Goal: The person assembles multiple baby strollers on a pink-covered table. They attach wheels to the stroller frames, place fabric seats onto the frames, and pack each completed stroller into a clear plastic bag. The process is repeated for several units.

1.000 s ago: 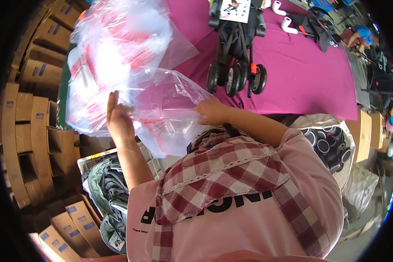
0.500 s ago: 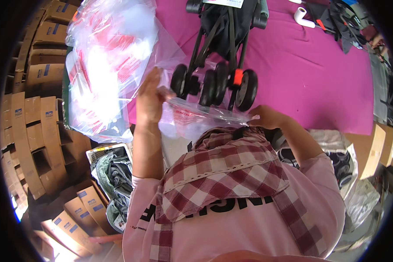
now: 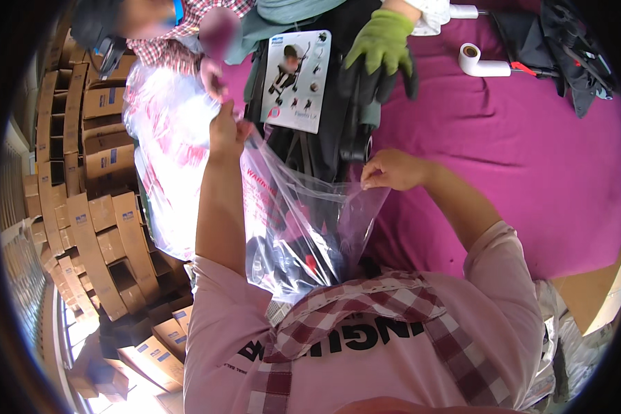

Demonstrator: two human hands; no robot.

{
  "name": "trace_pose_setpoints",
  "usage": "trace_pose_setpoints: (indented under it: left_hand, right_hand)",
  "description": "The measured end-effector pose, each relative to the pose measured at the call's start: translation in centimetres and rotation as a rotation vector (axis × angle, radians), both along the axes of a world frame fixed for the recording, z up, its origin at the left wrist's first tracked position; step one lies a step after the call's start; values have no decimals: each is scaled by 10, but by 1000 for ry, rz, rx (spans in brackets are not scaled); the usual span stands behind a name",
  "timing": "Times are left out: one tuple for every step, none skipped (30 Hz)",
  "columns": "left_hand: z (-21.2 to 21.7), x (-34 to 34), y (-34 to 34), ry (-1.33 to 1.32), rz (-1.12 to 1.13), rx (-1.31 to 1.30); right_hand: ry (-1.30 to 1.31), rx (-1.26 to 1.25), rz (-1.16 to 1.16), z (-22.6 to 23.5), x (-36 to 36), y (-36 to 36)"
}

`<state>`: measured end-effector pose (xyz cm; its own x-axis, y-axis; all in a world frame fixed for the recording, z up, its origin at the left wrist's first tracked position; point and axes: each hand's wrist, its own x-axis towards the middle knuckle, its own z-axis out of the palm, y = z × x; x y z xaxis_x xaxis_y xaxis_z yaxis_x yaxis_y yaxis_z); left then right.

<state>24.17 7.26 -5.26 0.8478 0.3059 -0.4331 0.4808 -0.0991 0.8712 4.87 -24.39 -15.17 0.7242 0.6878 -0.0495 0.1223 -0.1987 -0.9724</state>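
A folded black stroller [image 3: 328, 103] lies on the pink-covered table, with a printed card [image 3: 295, 83] on top. Its wheel end shows through a clear plastic bag [image 3: 293, 207] with red print. My left hand [image 3: 226, 132] is closed on the bag's rim at the left of the stroller. My right hand [image 3: 395, 170] pinches the opposite rim, beside the stroller frame. Between my hands the bag is stretched around the stroller's lower part. A co-worker's green-and-black gloved hand [image 3: 385, 52] rests on the stroller's far right side.
Another person's hand [image 3: 214, 79] is just beyond my left hand, near a pile of clear plastic bags [image 3: 165, 159]. A white roll [image 3: 472, 58] and black fabric parts [image 3: 573, 55] lie at the far right of the pink cloth [image 3: 504, 159]. Cardboard boxes [image 3: 107, 162] are stacked at left.
The bag has gone from below the wheels to around them, and the stroller has come nearer me. My hands have moved up along its sides. Co-workers' hands have come into view.
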Motion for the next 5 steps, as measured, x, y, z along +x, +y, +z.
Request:
trace_pose_setpoints:
  left_hand:
    - [10,9,-28,17,-48,-17]
    - [17,13,-51,34,-87,-35]
    - [16,16,-52,-1,-115,-69]
    - [10,20,-41,4,-157,-90]
    - [3,27,-14,6,-204,-105]
  right_hand:
    - [-83,12,-2,-1,6,-12]
    - [-9,61,-52,0,13,-27]
    - [64,109,-93,-1,21,-44]
    - [137,157,-129,-8,26,-60]
    - [279,272,-188,-32,28,-67]
